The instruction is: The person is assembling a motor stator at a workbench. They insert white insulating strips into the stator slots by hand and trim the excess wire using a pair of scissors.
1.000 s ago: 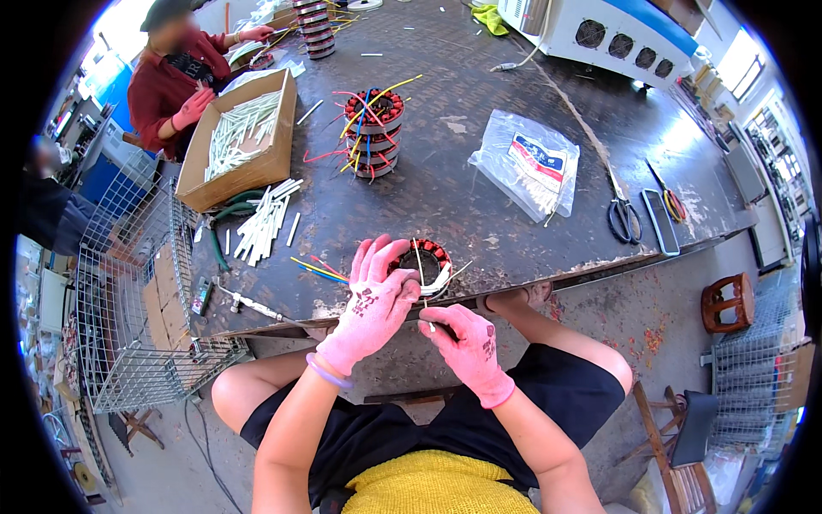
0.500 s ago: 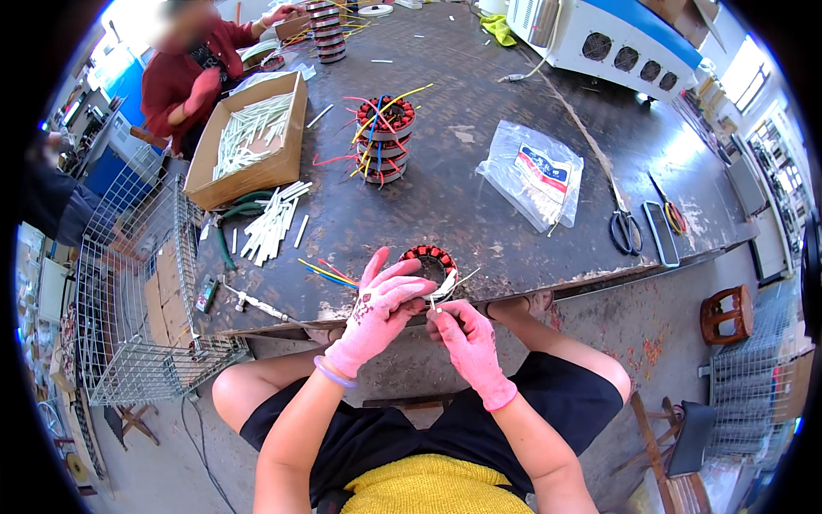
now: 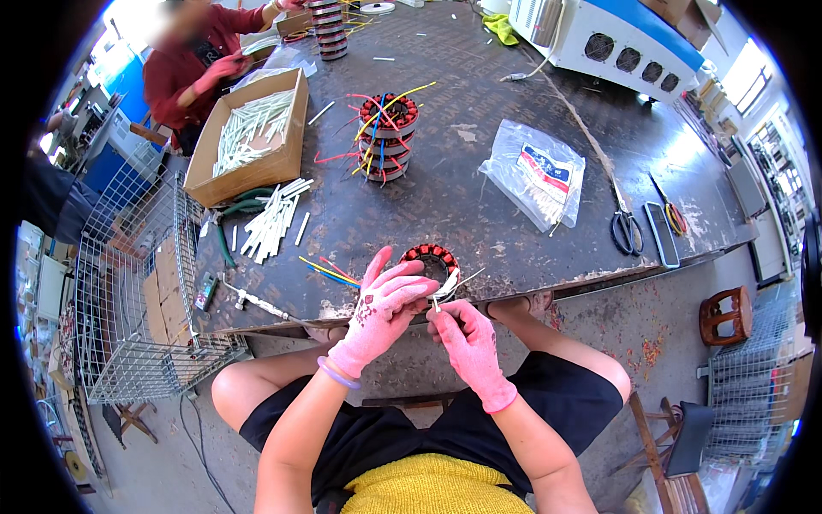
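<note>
Both hands at the red ring (image 3: 431, 251), near bench edge

Left hand (image 3: 387, 308): pink glove, fingers extended and slightly parted over the near-left side of the ring. Fingertips meet close to the right hand; cannot tell whether they grip anything. Purple band (image 3: 338, 373) at the wrist.

Right hand (image 3: 467, 338): pink glove, thumb and forefinger pinched together on a slim white piece (image 3: 436, 304), just beside the left fingertips. Remaining fingers curled.

Ring: on the bench (image 3: 479, 218) at its near edge, beyond the hands, near side partly hidden by the left glove. Red segments round the rim, white material at its right side. A pale strand (image 3: 470, 277) points out to the right; yellow, blue and red leads (image 3: 332, 271) emerge to the left of the glove.

Left of the hands: torch-like tool (image 3: 261, 307) near the edge, then loose white tubes (image 3: 274, 224) in a pile beside green-handled pliers (image 3: 229, 236). Behind these, a carton (image 3: 289, 167) holding more tubes.

Beyond the ring: upright stack (image 3: 385, 141) of similar rings with coloured leads. To its right, a clear bag (image 3: 541, 176); farther right, black-handled scissors (image 3: 625, 231) and a phone (image 3: 661, 234).

Far side: machine (image 3: 608, 43) at right; co-worker (image 3: 184, 64) in dark red at left.
</note>
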Available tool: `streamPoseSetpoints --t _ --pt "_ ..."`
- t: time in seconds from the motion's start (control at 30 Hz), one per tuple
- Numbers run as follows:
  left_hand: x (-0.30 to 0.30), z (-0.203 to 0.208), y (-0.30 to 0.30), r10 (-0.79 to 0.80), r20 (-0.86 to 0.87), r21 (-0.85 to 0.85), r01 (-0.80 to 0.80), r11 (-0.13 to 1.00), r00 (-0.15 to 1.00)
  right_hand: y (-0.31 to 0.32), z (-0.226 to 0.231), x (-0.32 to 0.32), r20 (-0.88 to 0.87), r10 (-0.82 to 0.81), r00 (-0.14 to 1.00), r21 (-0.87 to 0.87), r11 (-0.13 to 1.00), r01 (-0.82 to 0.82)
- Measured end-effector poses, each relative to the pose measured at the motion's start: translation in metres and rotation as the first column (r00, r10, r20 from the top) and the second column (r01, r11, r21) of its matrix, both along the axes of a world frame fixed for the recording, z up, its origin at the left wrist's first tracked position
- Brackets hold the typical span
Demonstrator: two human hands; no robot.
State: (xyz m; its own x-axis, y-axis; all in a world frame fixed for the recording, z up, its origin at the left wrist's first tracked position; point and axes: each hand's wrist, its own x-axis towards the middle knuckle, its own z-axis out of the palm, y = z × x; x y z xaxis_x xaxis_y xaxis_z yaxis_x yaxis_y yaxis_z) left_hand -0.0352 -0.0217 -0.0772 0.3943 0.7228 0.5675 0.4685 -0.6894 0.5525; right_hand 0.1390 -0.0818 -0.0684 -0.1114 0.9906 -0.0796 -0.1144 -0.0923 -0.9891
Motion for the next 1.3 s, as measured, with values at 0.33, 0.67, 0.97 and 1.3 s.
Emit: streamPoseSetpoints --t 0.33,0.67,0.97,1.3 --pt "-0.001 -0.005 0.002 -0.039 0.061 -0.057 0.042 0.997 0.997 0.013 -0.003 -0.008 -0.021 -0.090 0.996 -0.182 0.980 0.085" --pt "0.002 0.006 -0.001 -0.028 0.098 -0.146 0.043 0.988 0.995 0.010 0.013 -0.005 0.249 -0.300 0.921 0.289 0.931 0.225" --pt "0.018 -0.006 -0.003 0.121 0.174 -0.084 -0.108 0.991 0.977 0.026 0.025 -0.008 0.005 -0.156 0.988 0.308 0.940 0.146" --pt "0.006 -0.007 -0.003 0.015 0.098 -0.089 -0.006 0.996 0.995 0.015 0.004 0.011 0.210 -0.075 0.975 0.336 0.942 0.000"
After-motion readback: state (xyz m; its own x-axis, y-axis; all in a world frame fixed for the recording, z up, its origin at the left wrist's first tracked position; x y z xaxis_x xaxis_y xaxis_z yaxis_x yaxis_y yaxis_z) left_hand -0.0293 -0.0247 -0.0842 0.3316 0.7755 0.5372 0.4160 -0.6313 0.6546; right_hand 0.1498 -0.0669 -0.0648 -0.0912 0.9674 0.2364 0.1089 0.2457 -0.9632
